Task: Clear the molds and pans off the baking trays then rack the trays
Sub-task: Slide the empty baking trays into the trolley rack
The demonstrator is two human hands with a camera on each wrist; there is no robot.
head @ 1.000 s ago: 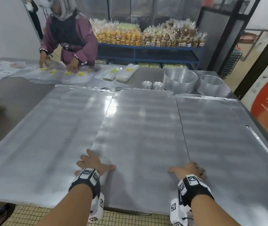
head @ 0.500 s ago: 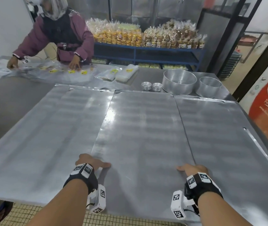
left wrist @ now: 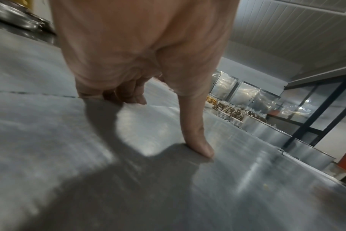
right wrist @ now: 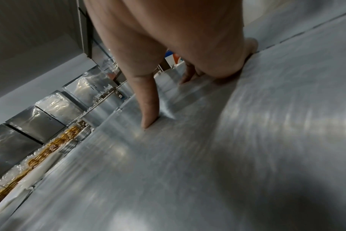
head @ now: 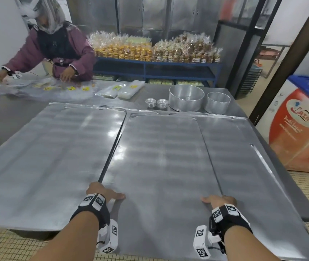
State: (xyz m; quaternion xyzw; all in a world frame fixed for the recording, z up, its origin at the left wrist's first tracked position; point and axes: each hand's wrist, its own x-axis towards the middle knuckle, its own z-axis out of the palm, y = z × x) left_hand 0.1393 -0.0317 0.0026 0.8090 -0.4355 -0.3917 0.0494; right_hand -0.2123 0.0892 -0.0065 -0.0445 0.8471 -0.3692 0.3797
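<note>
1. Left tray: flat brushed metal; we see its near edge overhang the table.
2. Left hand: thumb flat on the middle tray, fingers curled over its left edge; their tips are hidden.
3. Right hand: same clamp on that tray's right edge, thumb on top.
4. Right tray: partly under the middle tray; its near edge juts past the table.
5. Behind: two small fluted molds and two round pans, off the trays.

Head view high, looking down – wrist views skim middle tray, both facing shelf.
</note>
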